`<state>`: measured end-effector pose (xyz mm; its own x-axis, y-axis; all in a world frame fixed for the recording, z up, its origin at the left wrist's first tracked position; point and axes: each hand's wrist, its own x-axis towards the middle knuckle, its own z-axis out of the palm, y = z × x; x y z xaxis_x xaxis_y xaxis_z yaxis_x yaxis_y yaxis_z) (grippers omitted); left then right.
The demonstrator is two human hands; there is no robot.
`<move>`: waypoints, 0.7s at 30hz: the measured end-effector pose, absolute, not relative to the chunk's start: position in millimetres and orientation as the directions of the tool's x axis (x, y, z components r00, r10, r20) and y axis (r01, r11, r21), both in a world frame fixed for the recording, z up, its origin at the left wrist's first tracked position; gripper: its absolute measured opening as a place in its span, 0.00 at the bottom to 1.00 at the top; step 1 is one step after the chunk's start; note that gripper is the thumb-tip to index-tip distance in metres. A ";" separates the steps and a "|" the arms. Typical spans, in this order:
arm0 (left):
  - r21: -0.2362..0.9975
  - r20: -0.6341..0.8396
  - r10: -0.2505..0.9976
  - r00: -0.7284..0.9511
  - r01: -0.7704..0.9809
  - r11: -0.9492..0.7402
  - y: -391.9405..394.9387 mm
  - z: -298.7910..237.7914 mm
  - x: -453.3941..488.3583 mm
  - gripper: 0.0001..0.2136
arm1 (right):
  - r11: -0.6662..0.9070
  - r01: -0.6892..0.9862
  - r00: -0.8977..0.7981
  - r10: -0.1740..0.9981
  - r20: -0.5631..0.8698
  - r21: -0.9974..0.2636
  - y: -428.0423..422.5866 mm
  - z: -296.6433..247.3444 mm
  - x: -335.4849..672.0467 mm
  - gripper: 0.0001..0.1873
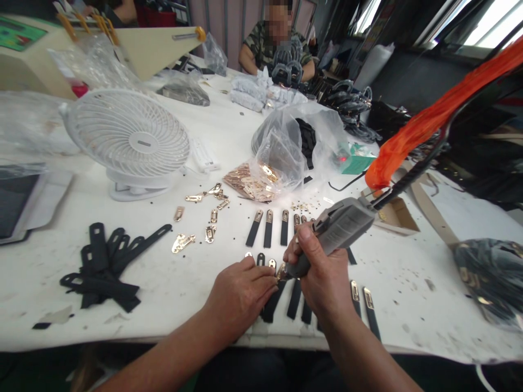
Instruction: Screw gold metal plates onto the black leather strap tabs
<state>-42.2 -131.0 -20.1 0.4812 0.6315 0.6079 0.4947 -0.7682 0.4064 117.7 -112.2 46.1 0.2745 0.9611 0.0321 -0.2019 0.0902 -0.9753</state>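
As a person's right hand [322, 277] wraps firmly around a gray power tool [341, 226], angled down to the left, its tip meets the gold fitting [280, 272] at the upper end of one black strap [274, 302] near the table's front edge. The left hand [241, 288] lies low beside it, fingers extended and held together at the fitting; whether they pinch it cannot be told. The strap is flat, dark and matte beneath its shiny metal. Three gold-tipped straps [268, 231] show clearly beyond the hands and two more [371, 310] beside the right forearm, others being partly hidden. Farther out are one overlapping pile of black straps [98, 245], one white fan [143, 142], one green box [355, 159] and one seated co-worker [257, 43] across the table [216, 139].
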 end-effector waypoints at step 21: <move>0.328 0.603 0.622 0.499 0.556 -0.764 -131.6 -21.7 -42.1 0.11 | 0.179 -0.135 0.334 0.934 0.125 -0.975 -84.5 43.5 104.2 0.23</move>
<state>-42.1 -131.6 -21.7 0.4992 0.6224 0.6028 0.5562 -0.7636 0.3279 104.2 -84.5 43.5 0.3335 0.9344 0.1252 -0.1346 0.1786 -0.9747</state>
